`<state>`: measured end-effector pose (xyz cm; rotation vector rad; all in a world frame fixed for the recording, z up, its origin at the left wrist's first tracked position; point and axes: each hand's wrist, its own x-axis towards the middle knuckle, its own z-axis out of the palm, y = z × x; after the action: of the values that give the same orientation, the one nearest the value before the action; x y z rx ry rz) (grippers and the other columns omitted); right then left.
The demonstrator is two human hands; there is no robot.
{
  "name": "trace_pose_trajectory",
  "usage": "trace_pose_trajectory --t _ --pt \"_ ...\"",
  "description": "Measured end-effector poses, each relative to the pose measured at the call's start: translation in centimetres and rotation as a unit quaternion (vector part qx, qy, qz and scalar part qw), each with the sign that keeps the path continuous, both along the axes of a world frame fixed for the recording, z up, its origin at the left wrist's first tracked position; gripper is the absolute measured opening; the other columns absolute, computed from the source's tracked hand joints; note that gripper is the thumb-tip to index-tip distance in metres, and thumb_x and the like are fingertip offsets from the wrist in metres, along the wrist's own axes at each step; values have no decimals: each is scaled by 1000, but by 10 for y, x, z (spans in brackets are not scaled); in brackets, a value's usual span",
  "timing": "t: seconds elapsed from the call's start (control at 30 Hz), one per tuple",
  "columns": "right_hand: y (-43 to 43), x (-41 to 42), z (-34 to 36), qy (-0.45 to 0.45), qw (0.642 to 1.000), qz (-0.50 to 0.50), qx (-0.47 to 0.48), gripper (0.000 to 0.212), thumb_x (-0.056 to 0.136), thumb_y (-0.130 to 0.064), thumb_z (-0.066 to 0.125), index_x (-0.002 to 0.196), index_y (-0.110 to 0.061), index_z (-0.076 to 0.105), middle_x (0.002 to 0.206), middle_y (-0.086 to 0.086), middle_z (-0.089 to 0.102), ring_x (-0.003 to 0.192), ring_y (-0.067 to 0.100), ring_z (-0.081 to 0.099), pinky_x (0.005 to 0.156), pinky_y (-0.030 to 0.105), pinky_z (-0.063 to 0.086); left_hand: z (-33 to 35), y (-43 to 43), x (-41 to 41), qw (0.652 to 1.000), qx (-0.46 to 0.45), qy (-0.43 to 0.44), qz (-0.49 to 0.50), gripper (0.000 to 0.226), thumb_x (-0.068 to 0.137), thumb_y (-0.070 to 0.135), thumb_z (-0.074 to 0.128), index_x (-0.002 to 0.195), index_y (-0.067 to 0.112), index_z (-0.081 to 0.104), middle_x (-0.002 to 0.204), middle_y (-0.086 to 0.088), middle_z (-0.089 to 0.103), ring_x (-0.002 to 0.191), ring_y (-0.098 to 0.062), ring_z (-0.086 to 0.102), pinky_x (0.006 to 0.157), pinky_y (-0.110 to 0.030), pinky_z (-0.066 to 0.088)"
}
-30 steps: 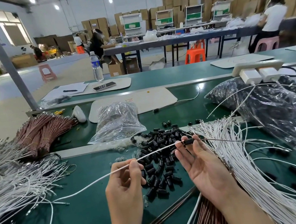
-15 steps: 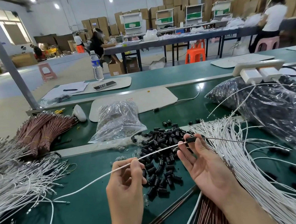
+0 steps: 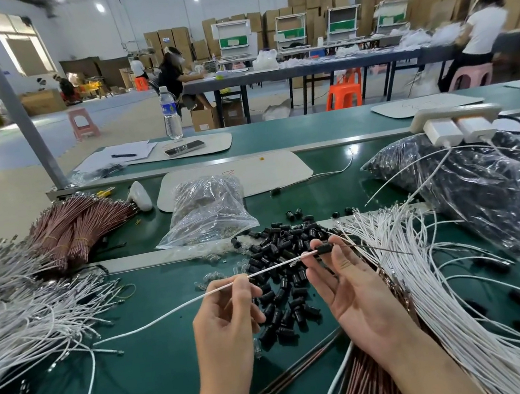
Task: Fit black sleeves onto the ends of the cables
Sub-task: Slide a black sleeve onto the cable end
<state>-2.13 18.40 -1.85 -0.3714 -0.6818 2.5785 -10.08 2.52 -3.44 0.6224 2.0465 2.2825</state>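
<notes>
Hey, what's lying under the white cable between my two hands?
Loose black sleeves piled on the green table. Whatever lies beneath the right hand is covered.

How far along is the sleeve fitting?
Done: no finished batch I can make out. In hand: left hand pinches a thin white cable; right hand holds a short black plastic sleeve on it. Left: a heap of loose black sleeves and a spread bundle of white cables.

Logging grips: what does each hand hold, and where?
Left hand pinches the white cable along its length; right hand pinches the black sleeve on its end.
</notes>
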Motion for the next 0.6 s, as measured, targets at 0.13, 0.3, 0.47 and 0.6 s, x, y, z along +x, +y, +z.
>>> trace_pose_trajectory --t 0.13,0.3,0.47,0.6 --pt "-2 -1 1 -5 1000 3 24 23 90 -11 61 109 -10 72 118 18 73 99 31 75 67 30 63 -1 0 -3 999 16 -38 -24 27 90 46 61 78 24 71 74 -5 69 57 -16 60 52 -24 51" --pt "-4 -3 -4 -18 997 7 69 24 89 -10 62 111 -6 71 118 22 72 96 31 76 67 29 63 1 0 -4 991 70 -103 -54 26 84 47 66 78 23 74 78 -3 69 59 -14 58 51 -25 49" --pt "-13 -6 -9 -51 981 51 179 31 85 -15 69 115 -6 69 119 20 72 104 34 73 76 30 62 -1 3 2 994 17 -67 -82 17 84 44 67 88 30 75 78 1 70 72 -11 64 58 -24 54" --pt "-17 -5 -7 -79 966 65 235 27 78 -23 77 104 -14 79 110 16 76 99 31 75 75 30 62 -2 6 6 994 7 -64 -84 15 86 41 62 93 35 74 84 0 73 78 -10 68 62 -25 57"
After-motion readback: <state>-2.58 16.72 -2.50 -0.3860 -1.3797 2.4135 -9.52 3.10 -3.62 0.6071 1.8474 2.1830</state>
